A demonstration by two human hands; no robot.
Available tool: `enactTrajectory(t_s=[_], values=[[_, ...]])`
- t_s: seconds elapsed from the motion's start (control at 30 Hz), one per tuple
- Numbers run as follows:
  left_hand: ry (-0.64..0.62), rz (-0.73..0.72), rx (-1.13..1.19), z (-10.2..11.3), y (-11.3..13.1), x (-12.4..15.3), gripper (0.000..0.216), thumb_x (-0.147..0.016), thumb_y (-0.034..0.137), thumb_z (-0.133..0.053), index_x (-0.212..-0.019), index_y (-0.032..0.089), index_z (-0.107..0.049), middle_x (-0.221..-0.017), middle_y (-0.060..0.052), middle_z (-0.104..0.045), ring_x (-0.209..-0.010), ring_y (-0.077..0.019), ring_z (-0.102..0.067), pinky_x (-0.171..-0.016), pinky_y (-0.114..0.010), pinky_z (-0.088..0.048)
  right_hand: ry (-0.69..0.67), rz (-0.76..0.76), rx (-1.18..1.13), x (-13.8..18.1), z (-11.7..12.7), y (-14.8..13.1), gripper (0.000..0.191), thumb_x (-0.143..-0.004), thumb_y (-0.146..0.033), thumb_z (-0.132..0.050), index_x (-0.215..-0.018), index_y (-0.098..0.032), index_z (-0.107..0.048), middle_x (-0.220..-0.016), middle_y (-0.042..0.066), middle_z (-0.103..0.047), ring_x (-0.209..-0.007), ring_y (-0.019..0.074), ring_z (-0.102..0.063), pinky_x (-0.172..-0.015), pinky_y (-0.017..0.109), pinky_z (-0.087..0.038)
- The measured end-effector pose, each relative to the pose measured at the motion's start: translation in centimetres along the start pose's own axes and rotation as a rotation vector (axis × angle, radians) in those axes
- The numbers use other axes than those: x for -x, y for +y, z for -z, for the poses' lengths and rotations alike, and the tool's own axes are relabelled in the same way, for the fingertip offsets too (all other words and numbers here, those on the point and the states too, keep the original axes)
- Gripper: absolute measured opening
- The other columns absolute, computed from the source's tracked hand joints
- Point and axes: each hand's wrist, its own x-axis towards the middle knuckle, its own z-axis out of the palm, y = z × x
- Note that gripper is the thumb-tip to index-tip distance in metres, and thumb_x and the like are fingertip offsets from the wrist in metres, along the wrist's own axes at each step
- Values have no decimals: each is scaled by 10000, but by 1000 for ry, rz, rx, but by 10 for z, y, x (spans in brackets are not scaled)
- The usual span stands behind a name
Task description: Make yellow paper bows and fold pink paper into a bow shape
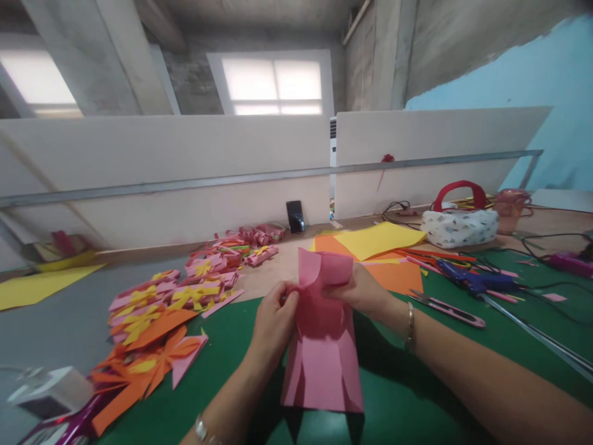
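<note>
A folded sheet of pink paper [322, 364] stands tilted over the green mat [222, 395], its top end curled over. My left hand [277, 315] pinches its left edge between thumb and fingers. On the other side, my right hand [365, 290] grips the curled upper part, with some fingers hidden behind the paper. Creases run down both sides of the lower half, and the bottom edge flares wider than the middle.
Pink, yellow and orange paper flowers [152, 364] pile up on the left. Yellow sheets [380, 241] and orange sheets [393, 276] lie behind the hands. To the right are a pink utility knife [451, 312], a blue glue gun [477, 281] and cables. A phone [295, 216] leans against the white panel.
</note>
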Motion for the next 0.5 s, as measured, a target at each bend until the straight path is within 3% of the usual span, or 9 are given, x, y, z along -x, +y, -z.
enactTrajectory(t_s=[0.13,0.3,0.5], values=[[-18,34,82,-1,6,3,130,-675,249,-537,-768,176,-590,-720,10,-626,-663,-144,-571,-596,-228,-409,-65,58,64,1,-2,-8,393,-639,-200,-721,-1028,-187,-672,-981,22,-686,-914,225,-615,-804,320,-483],[-47,-48,-47,0,10,4,87,-663,213,-526,-718,178,-583,-723,1,-638,-660,-148,-597,-600,-236,-427,-68,97,117,3,-3,-13,421,-651,-262,-745,-1057,-186,-662,-1026,39,-679,-966,239,-607,-843,341,-477],[-44,-91,-98,0,16,7,169,-715,332,-564,-788,181,-586,-826,-31,-648,-740,-175,-618,-658,-266,-460,-21,36,-14,4,-1,-9,335,-681,-258,-714,-996,-154,-666,-974,64,-683,-927,226,-616,-822,355,-487]])
